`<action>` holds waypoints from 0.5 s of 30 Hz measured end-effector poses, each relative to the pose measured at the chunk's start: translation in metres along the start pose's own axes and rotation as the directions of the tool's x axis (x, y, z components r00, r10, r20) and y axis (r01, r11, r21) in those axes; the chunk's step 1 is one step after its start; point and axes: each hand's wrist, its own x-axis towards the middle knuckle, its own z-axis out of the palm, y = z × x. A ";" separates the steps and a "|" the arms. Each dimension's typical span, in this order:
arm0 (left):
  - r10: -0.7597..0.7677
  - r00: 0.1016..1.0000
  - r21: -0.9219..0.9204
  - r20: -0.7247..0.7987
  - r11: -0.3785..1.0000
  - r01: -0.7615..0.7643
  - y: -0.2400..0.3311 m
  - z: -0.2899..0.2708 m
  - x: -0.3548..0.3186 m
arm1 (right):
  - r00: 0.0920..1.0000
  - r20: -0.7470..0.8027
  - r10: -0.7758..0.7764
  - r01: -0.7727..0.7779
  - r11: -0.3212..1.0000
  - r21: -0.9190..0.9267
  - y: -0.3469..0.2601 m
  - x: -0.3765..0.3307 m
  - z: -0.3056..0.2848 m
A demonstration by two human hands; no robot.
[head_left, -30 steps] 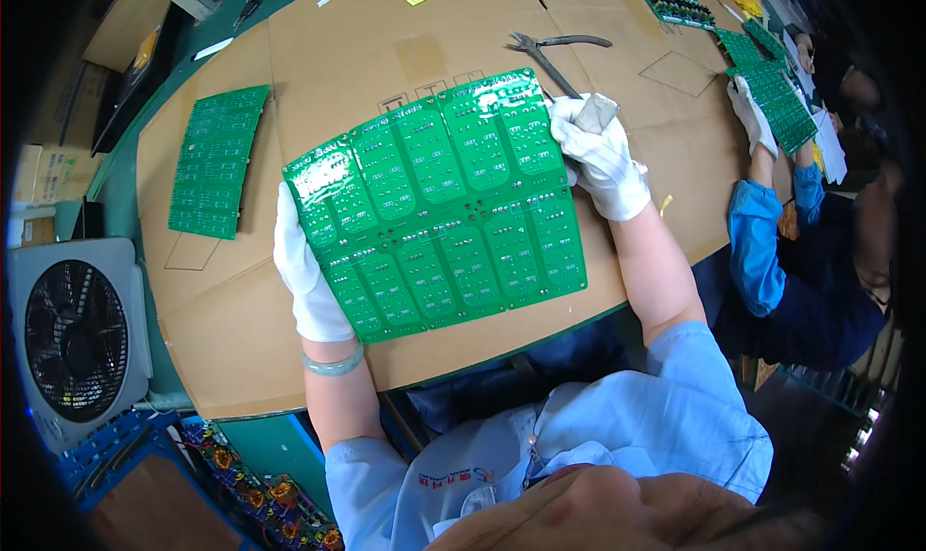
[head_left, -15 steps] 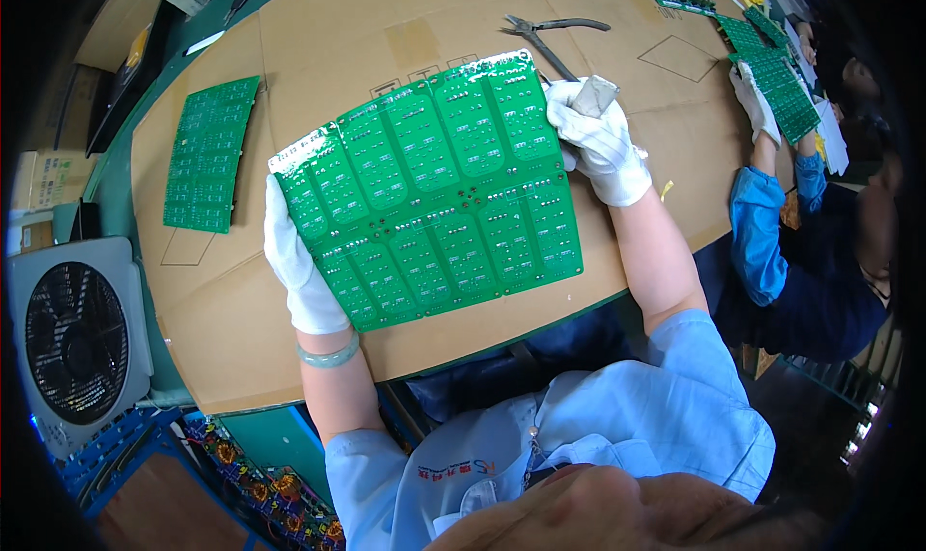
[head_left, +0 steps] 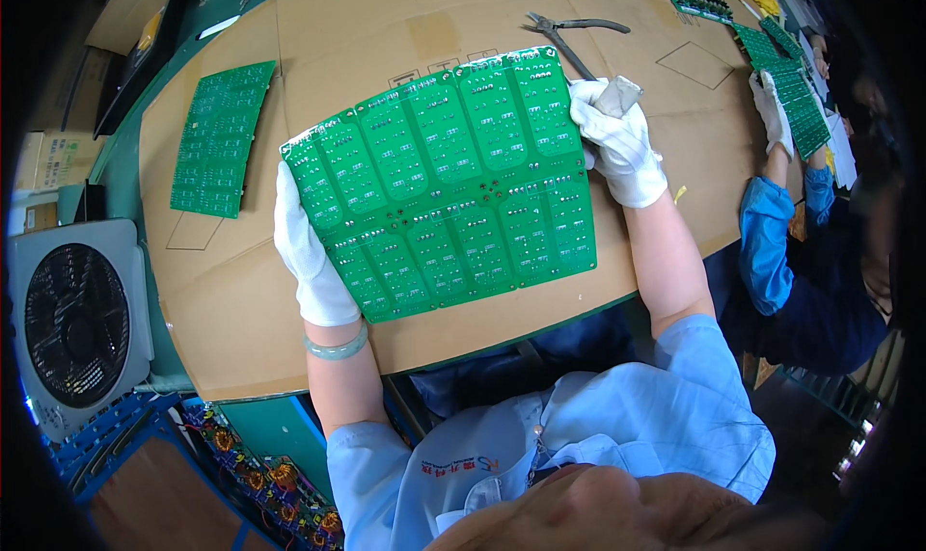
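2 gloved hands hold 1 big green circuit board (head_left: 449,180) above the cardboard-covered table (head_left: 241,310); the left hand (head_left: 307,252) grips its left edge; the right hand (head_left: 617,141) pinches the top right corner, closed around a small grey block (head_left: 617,95); the board's long side runs between them.

The person wore a light blue short-sleeved work shirt with a small printed emblem at the chest. White cloth gloves covered the left hand (head_left: 307,252) and right hand (head_left: 619,144), and a pale green bangle (head_left: 337,346) circled the left wrist.
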 end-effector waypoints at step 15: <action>0.031 0.998 0.065 -0.048 0.997 -0.028 -0.002 0.001 -0.001 | 0.999 -0.021 0.034 -0.033 0.999 0.019 0.002 0.000 -0.003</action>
